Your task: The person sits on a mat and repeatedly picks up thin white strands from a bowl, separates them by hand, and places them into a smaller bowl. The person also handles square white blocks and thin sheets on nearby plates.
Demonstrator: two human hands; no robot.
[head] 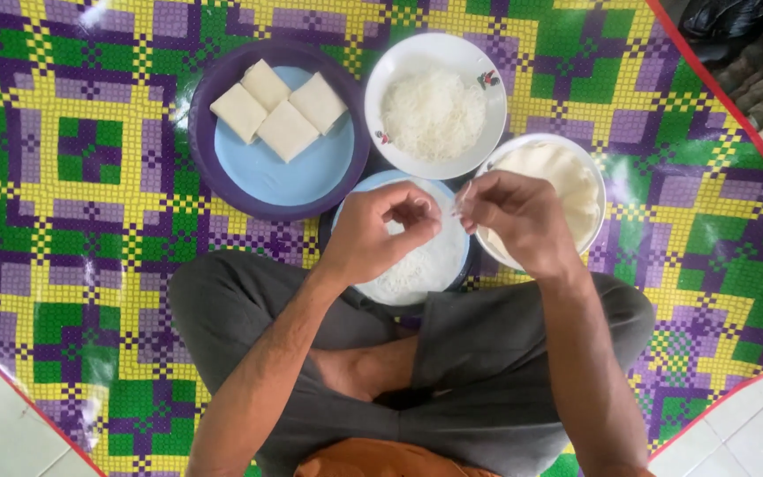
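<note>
Hands over blue plate (452, 231) near lap. Left hand (380, 231) and right hand (516, 216) fingertips pinched thin white wrapper sheet (417, 265) lying on plate. Folded squares (279, 108) sat on purple plate (222, 159).

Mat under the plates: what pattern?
Mat: woven checks in green, yellow and purple, red edging; head view.

You have no packages, labels, signs or screens in front of you here. The nearest thing to a printed mark is the small red-and-green flower motif (488, 79) on the rim of the white bowl (399, 66), with a second one on the rim's opposite, lower-left side.
</note>
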